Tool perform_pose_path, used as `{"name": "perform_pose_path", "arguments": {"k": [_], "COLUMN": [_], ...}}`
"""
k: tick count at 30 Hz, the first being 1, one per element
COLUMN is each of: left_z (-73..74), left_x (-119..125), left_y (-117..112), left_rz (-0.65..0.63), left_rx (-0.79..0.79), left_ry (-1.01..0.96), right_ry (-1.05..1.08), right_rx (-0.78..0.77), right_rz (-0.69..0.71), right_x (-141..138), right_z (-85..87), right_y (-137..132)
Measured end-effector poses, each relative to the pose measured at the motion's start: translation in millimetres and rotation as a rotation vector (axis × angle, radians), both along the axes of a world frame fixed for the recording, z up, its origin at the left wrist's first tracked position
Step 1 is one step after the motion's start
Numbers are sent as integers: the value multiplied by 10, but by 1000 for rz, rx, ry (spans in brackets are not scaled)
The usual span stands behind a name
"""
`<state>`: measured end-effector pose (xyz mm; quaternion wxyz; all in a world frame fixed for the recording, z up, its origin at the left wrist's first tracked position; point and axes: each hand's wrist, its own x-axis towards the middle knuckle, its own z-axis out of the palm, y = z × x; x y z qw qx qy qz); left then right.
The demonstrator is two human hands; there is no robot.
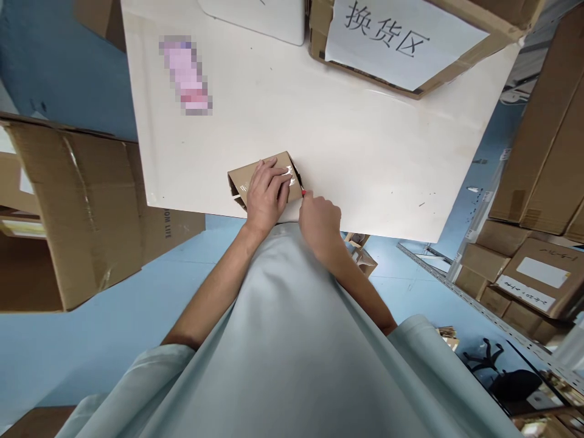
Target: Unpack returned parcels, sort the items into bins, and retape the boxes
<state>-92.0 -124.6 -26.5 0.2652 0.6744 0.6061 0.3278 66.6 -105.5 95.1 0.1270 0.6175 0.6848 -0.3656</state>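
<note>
I have the white table (365,146) in view, with a large brown carton (100,213) beside its left edge. A paper-labelled carton (401,45) blocks the far side towards the right edge. The small cardboard box (241,177) sits at the near edge, left of its middle. Towards the far left corner I have a blurred pink item (187,76). My left hand (267,191) lies spread on the box, fingers extended; my right hand (320,219) grips a red tool (303,192), mostly hidden, at the box's right end.

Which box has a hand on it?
The small box under the left hand, on the white table; no hand touches the bigger box with the sign, or the others.
</note>
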Motion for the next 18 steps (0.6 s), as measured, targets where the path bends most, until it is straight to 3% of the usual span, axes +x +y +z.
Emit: {"name": "perform_pose_path", "arguments": {"k": [3, 6, 9, 12, 16, 18], "left_z": [15, 48, 118, 209, 280, 267], "left_x": [16, 35, 50, -2, -209, -310], "left_y": [-3, 23, 37, -35, -278, -411], "left_rz": [19, 35, 36, 142, 463, 585], "left_rx": [-12, -32, -37, -16, -19, -81], "left_ry": [4, 22, 48, 90, 107, 95], "right_ry": [-90, -36, 2, -58, -180, -211], "right_rx": [-52, -25, 68, 114, 107, 111], "right_rz": [-5, -11, -106, -239, -326, -336], "right_x": [106, 244, 474, 794, 1218, 1377], "right_z": [20, 79, -26, -469, -1308, -1627], "right_y": [-122, -140, -74, 51, 179, 185]}}
